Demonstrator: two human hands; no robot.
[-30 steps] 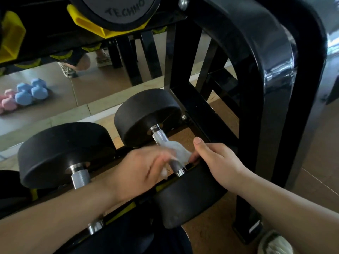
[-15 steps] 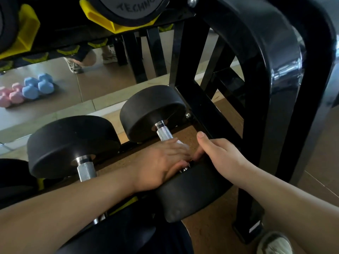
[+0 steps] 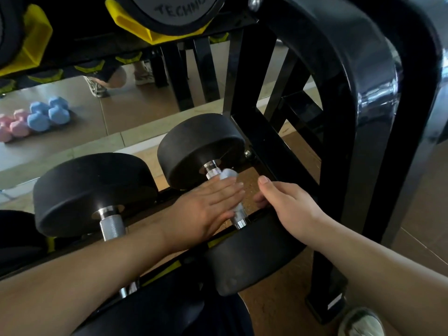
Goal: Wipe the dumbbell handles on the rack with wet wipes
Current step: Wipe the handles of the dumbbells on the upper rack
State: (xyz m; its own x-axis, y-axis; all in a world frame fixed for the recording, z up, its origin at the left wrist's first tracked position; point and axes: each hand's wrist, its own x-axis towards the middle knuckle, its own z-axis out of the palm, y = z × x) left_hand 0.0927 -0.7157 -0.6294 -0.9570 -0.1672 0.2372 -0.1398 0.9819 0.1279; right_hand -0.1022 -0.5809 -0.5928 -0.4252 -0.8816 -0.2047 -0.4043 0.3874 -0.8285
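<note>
Nearest me the right hand (image 3: 288,204) rests on the dumbbell's near head (image 3: 254,251), likely steadying it, fingers bent over its edge so I cannot tell if they grip, while the left hand (image 3: 206,209), fingers straight, presses the wet wipe (image 3: 228,174) onto the handle (image 3: 238,214), the wipe bunching just past its fingertips.

Wet wipe (image 3: 228,174) on handle (image 3: 238,214) of right dumbbell (image 3: 198,146), left dumbbell (image 3: 92,187) just beside, both on rack (image 3: 339,141).
</note>
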